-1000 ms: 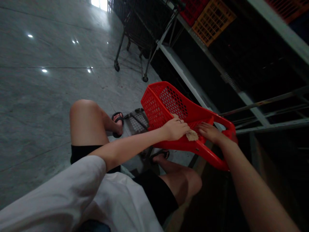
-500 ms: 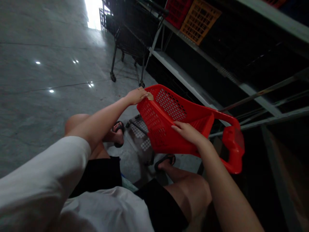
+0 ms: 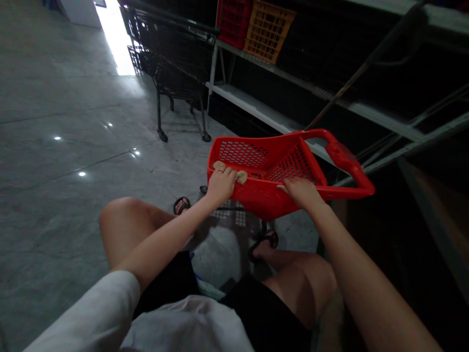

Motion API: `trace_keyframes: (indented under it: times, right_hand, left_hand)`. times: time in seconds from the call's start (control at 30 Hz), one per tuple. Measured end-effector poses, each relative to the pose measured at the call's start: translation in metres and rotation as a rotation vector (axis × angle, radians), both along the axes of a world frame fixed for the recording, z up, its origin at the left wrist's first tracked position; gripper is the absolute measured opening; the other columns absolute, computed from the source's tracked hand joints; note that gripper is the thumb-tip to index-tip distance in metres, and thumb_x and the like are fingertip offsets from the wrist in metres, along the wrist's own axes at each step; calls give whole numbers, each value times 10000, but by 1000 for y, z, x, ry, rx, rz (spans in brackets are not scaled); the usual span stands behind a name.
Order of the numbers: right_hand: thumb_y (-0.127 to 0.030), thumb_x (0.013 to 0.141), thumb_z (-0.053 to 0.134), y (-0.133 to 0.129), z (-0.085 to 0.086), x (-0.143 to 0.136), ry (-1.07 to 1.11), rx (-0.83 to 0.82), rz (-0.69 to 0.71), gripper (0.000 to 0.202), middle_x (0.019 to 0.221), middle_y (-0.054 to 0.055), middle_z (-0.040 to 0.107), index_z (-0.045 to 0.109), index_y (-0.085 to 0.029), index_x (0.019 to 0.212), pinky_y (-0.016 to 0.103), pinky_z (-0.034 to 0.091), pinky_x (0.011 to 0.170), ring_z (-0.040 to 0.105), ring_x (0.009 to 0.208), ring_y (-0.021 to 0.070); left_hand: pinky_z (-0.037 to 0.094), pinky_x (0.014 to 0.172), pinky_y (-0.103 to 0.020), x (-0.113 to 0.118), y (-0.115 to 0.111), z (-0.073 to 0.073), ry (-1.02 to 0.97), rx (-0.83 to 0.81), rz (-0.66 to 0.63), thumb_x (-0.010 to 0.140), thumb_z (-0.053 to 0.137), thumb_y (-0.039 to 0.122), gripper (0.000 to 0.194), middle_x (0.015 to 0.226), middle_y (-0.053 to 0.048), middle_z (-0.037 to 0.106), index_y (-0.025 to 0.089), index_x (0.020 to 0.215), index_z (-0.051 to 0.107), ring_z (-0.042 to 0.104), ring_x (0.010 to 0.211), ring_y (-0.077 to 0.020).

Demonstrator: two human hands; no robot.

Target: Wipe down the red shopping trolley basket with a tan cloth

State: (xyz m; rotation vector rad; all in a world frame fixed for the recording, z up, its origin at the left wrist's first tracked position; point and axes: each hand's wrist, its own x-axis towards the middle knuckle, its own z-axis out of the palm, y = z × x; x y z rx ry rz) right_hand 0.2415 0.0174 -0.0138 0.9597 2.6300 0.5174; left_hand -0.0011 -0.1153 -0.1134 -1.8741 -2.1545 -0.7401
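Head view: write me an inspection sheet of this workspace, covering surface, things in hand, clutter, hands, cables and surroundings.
Surface: floor, grey and glossy.
Things: red cart standing in front of the person; tan cloth on its near rim.
Clutter: dark cart standing beyond the red one.
Hands: left hand presses the cloth to the rim; right hand lies on the same rim, grip unclear.
Cables: nothing seen.
Surroundings: shelf behind the carts, bearing a red crate and a yellow crate; its depths are too dark to read.
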Motion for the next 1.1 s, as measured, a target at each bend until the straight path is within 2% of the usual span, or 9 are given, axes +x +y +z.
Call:
trace_keyframes:
  times: [0.13,0.23,0.43,0.57,0.67,0.77,0.87,1.0,1.1]
  right_hand:
    - [-570,1068,271,20,-20,4,100,41,-103,658,1166,282,711,632,-33,1184,477,479,990,668,1139,364]
    - [-568,1063,261,34,-35,15,230,56,-166,666,1218,271,691,623,-30,1216,518,398,1117,621,1222,362]
    - [-464,1014,395,68,-56,37,454,19,-253,561,1395,273,592,596,-15,1284,541,245,1258,471,1417,381]
    - [-386,993,427,79,-68,32,614,4,-268,516,1479,258,525,556,-36,1349,559,209,1278,292,1541,381]
    - [-386,1023,377,80,-76,27,713,13,-214,458,1419,224,561,591,-84,1293,582,213,1274,317,1517,362]
    - [-378,1050,316,76,-80,23,800,36,-174,430,1320,185,607,640,-130,1188,584,217,1269,405,1437,340]
    - [-364,1053,310,70,-83,21,870,52,-139,402,1222,149,637,659,-172,1106,559,218,1264,478,1342,320]
    - [-364,1059,327,64,-86,20,963,68,-127,367,1142,113,649,656,-205,1026,510,214,1250,507,1269,288]
    - [-337,1071,299,62,-85,18,1061,57,-145,372,1106,85,659,646,-230,989,476,211,1238,514,1252,259]
  left_hand:
    - [468,1033,-482,60,1,11,48,18,-90,1059,427,332,394,1253,-184,687,107,1314,627,636,1140,-305]
    - [505,998,-426,79,2,17,87,-4,-235,1056,472,433,513,1401,-179,642,123,1457,549,656,1187,-290]
    - [577,814,-313,60,-14,16,79,-205,-402,1064,493,312,464,1491,-56,627,374,1524,509,759,962,-185]
    - [567,1025,-396,45,-35,9,-3,-152,-481,1031,569,382,322,1531,-68,591,304,1311,709,723,1156,-231]
    - [549,1084,-395,45,-35,16,-128,-179,-403,1030,567,336,244,1411,-72,690,264,1162,760,692,1243,-234]
    - [603,961,-340,53,-19,29,-223,-303,-233,1024,560,267,400,1328,-78,735,251,1423,578,751,1127,-220]
    - [614,836,-319,67,6,40,-119,-473,-162,1037,523,251,585,1195,-114,779,196,1590,339,791,983,-238]
    - [614,717,-381,94,44,46,177,-557,-119,1066,396,236,335,998,-134,792,195,1344,578,799,871,-303]
    - [614,673,-408,123,79,50,275,-507,-98,1053,356,181,297,912,-147,773,164,1193,617,794,823,-322]
